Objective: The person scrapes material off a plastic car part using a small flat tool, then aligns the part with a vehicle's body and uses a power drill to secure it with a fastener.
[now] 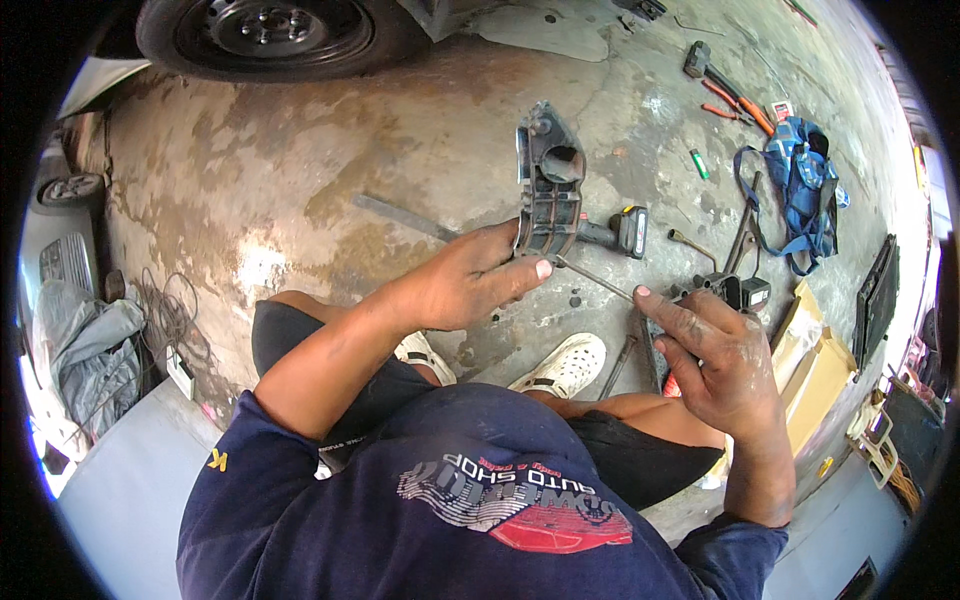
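Observation:
In my left hand [455, 280] is a black plastic bracket [552, 190], ribbed and with a round hole, held upright by its lower end between thumb and fingers. My right hand [715, 350] is closed around a thin metal rod [598, 278] that looks like a screwdriver shaft; any handle is hidden in the palm. The rod's tip reaches the bracket's lower edge beside my left thumb; whether it touches is unclear. Behind the bracket, a cordless power tool [630, 232] with a black battery lies on the floor, partly covered.
A car wheel [290, 40] stands at the far left. Toward the right lie a hammer [728, 85], red-handled pliers [722, 108], a blue bag [800, 190], a lug wrench [692, 245] and cardboard [815, 350]. A flat bar [400, 215] lies beyond my left hand.

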The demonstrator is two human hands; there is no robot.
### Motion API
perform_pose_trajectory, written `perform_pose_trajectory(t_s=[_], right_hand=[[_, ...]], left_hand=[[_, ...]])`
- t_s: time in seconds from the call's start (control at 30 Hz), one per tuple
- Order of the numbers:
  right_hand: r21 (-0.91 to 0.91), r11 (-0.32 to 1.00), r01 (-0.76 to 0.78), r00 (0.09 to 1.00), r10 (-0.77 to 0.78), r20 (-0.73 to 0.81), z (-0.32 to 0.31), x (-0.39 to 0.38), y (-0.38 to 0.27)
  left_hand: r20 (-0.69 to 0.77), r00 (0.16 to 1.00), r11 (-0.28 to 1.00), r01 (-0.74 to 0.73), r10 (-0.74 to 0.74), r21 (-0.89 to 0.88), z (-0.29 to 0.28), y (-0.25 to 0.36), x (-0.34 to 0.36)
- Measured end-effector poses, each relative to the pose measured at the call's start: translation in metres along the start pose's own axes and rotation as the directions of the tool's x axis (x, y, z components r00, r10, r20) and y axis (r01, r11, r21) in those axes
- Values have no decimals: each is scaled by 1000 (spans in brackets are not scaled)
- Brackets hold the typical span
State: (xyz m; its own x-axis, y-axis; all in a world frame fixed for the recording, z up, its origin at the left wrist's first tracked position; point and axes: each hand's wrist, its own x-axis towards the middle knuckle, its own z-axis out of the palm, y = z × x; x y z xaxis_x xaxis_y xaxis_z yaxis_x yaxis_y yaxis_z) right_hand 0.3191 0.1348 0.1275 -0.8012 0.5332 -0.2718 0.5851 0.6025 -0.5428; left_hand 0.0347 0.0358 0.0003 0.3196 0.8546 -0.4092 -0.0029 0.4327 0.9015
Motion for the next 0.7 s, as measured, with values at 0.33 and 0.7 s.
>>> perform_pose_trajectory(t_s=[0.33, 0.7], right_hand=[[-284, 957, 57, 997, -69, -32, 3, -11, -15], [-177, 984, -36, 999, 31, -28, 2, -18, -10]], left_hand=[[-7, 988, 971, -147, 151, 187, 11, 7, -3], [-91, 991, 988, 89, -101, -128, 7, 11, 8]])
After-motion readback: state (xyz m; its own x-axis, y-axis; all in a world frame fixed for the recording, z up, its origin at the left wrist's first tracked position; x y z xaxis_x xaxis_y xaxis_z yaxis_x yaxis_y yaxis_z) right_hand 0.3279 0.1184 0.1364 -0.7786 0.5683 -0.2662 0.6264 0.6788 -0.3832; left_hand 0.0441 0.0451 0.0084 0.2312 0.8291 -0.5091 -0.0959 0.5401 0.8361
